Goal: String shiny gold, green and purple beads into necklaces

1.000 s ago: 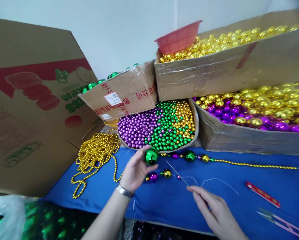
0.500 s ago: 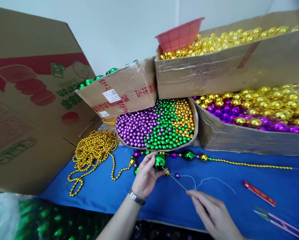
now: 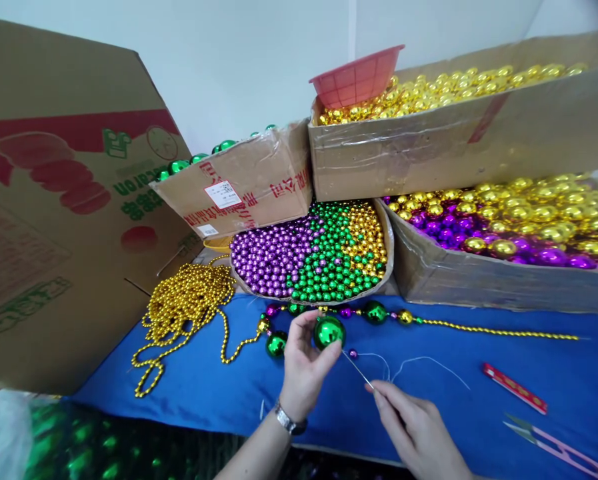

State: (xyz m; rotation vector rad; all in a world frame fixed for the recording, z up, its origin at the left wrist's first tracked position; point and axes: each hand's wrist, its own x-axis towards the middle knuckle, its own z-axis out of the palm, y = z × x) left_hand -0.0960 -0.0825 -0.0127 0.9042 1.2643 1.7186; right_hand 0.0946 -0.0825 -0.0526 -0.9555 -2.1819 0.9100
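My left hand [image 3: 303,373] is closed around a large shiny green bead [image 3: 329,331], thumb on its lower right side. My right hand [image 3: 413,421] pinches a thin needle [image 3: 356,371], whose far end reaches the bead's underside by my left thumb. Whether the tip is inside the bead I cannot tell. Beside the needle lies a small purple bead [image 3: 353,353] with a loose white thread [image 3: 431,357] trailing right. Behind my left hand a bead garland [image 3: 376,312] of green, purple and gold runs across the blue cloth [image 3: 189,393], ending in a thin gold bead strand [image 3: 499,329].
A heap of gold bead chain [image 3: 191,300] lies left. An open container [image 3: 389,267] holds small purple, green and gold beads. Boxes of gold beads [image 3: 459,147] stand right, a large carton [image 3: 79,267] left. Thread snips [image 3: 561,443] and a red strip [image 3: 515,388] lie right.
My left hand has moved a little right and nearer to me with the green bead, and its thumb now lies across the bead's lower side. My right hand keeps its pinch on the needle.
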